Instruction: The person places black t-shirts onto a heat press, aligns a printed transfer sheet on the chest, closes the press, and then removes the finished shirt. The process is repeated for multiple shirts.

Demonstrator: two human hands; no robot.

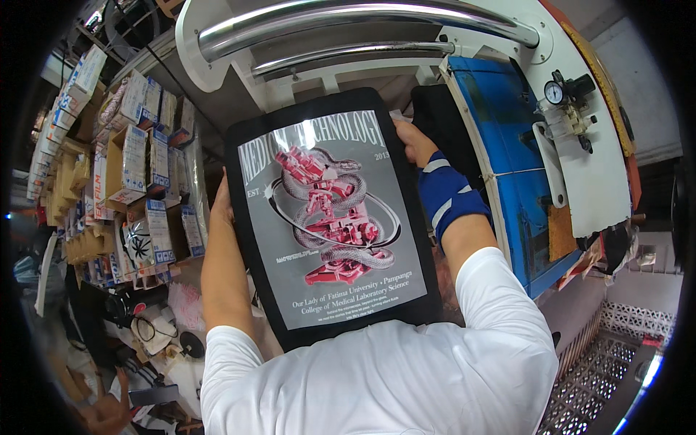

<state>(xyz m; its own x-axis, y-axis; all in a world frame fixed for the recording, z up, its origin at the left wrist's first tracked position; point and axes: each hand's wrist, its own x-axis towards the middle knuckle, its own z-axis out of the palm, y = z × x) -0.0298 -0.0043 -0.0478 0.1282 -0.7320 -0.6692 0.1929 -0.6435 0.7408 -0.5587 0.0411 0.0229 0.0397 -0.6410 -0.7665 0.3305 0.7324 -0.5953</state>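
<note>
Before me lies a flat, round-cornered panel covered in black fabric (pixel 254 299). On it rests a grey glossy print sheet (pixel 275 239) with a red microscope, a coiled snake and white lettering. My left hand (pixel 220 200) is at the panel's left edge, seen side-on, its fingers mostly hidden. At the upper right edge my right hand (pixel 416 143) has its fingers curled round the black fabric's border. A blue sleeve with pale stripes covers my right wrist.
Chrome bars (pixel 370 20) on a white machine frame cross beyond the panel. To the right stand a blue metal box (pixel 518 188) and a pressure gauge (pixel 554 92). Cartons (pixel 127 167) are stacked at left. Another person's hand (pixel 116 399) shows at lower left, near cluttered goods.
</note>
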